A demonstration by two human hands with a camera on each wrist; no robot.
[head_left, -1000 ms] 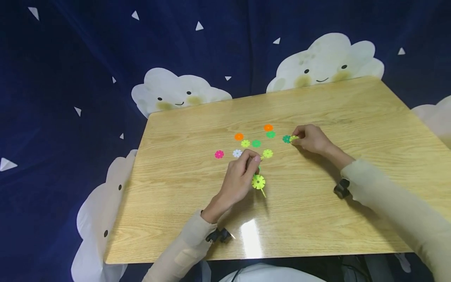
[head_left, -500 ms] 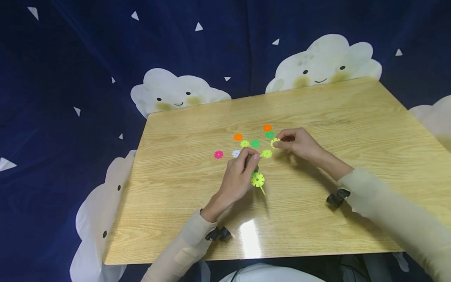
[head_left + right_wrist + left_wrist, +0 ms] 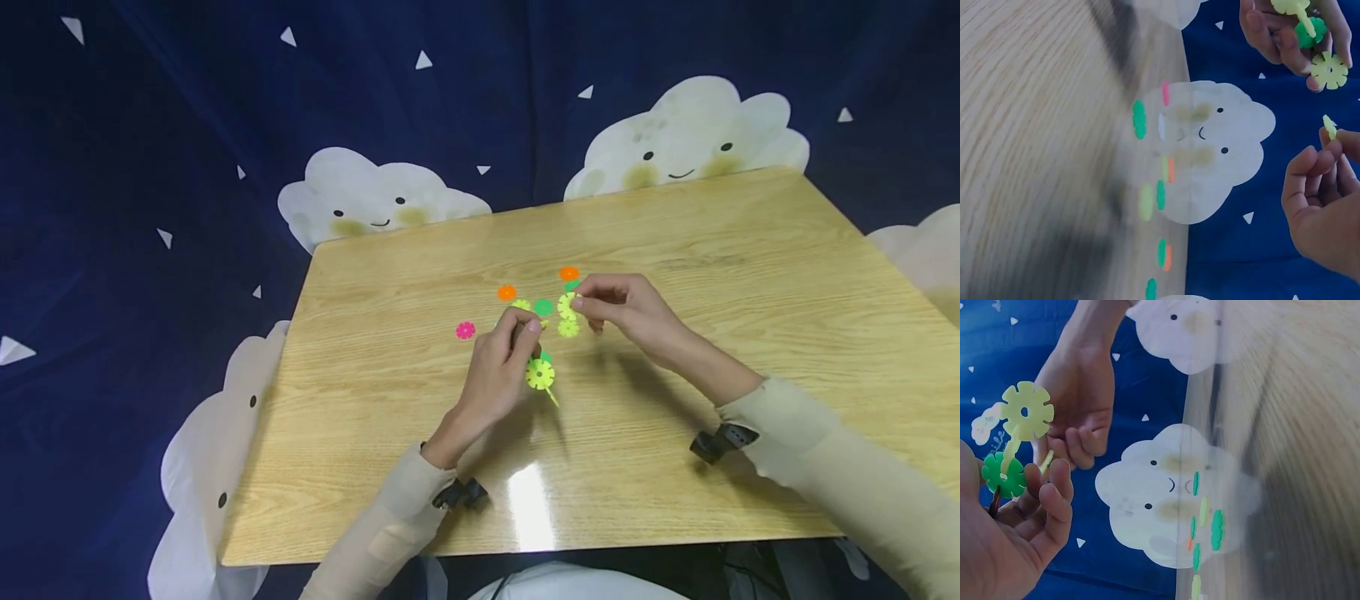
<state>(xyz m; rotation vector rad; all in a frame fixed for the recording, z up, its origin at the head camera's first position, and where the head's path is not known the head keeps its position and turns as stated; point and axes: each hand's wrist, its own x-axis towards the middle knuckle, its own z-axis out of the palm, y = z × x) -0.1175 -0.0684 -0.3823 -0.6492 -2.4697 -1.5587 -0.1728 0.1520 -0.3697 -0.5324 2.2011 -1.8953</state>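
Observation:
My left hand [image 3: 498,367] grips a small chain of slotted plastic snowflake discs. A green disc [image 3: 1004,475] in the chain lies between its fingers, and a yellow disc [image 3: 540,374] hangs below the hand, with another yellow one seen edge-on. My right hand [image 3: 630,317] pinches a single yellow disc [image 3: 567,305] between thumb and fingertips, raised above the table. In the right wrist view this pinched disc [image 3: 1330,127] is nearly edge-on, close to a yellow disc [image 3: 1329,70] at the left hand. The two hands face each other, a small gap apart.
Loose discs lie on the wooden table [image 3: 360,417]: pink [image 3: 466,331], orange [image 3: 507,292], another orange [image 3: 569,273], green [image 3: 543,307] and yellow [image 3: 568,328]. A white disc [image 3: 1162,127] is mostly hidden behind the left hand in the head view. A dark curtain [image 3: 420,108] hangs behind.
My right hand has picked up the yellow disc beside a dark green one and carried it left towards the left hand. The left hand has shifted slightly left, still gripping its chain.

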